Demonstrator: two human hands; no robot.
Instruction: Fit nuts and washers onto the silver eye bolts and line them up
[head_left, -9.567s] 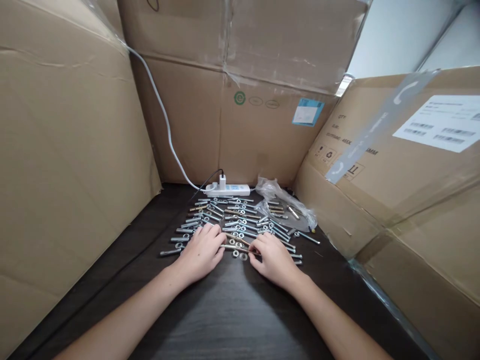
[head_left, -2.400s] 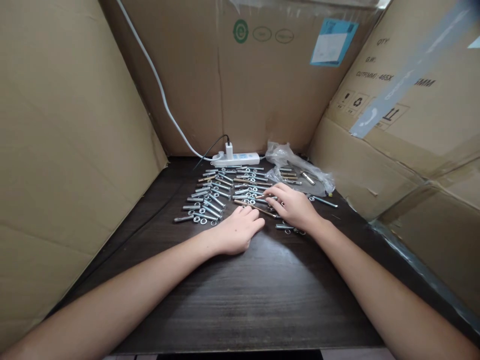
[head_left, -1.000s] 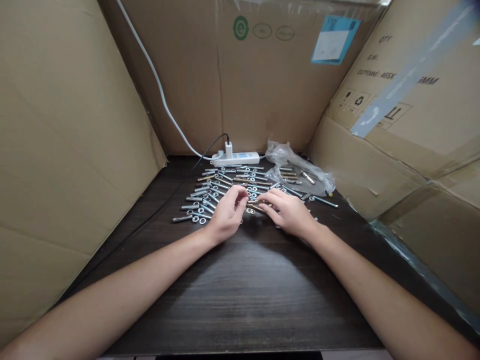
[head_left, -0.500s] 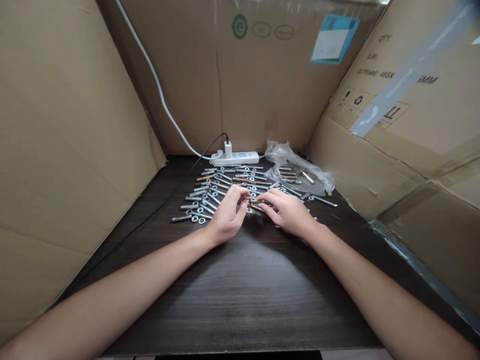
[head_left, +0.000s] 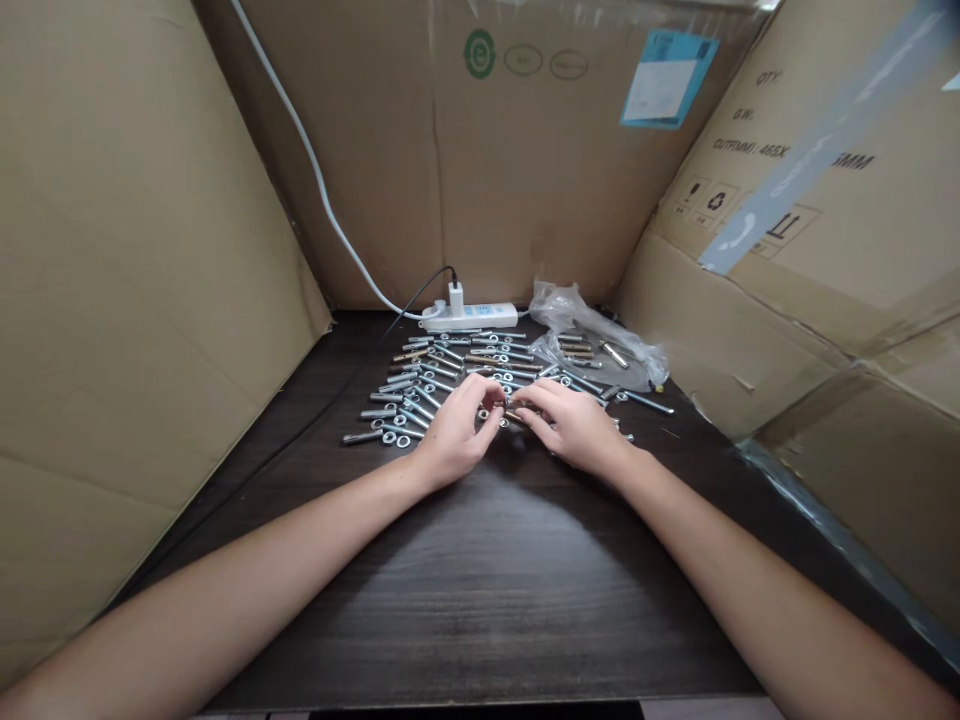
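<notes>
My left hand (head_left: 459, 428) is closed in a pinch, thumb and fingers around a small metal ring (head_left: 504, 405); whether it is a nut or a washer is too small to tell. Facing it, my right hand (head_left: 571, 420) pinches a brass-coloured bolt (head_left: 515, 416), whose end points at the left fingertips. Most of the bolt is hidden by the right fingers. A loose washer (head_left: 503, 423) shows just below the fingertips. Left of my left hand lie rows of silver bolts (head_left: 414, 417), sleeves (head_left: 377, 413), nuts (head_left: 388, 437) and washers (head_left: 403, 441).
Behind the hardware stands a white power strip (head_left: 480, 318) with a plugged-in charger (head_left: 456, 298). A clear plastic bag (head_left: 637, 365) with brass-coloured sleeves lies at the back right. Cardboard walls (head_left: 360, 150) enclose the dark tabletop (head_left: 480, 600) on three sides. A black cable (head_left: 300, 435) runs along the left.
The left fingertips have shifted slightly right, and their thumb and index finger stand a little wider apart. The right hand has barely moved.
</notes>
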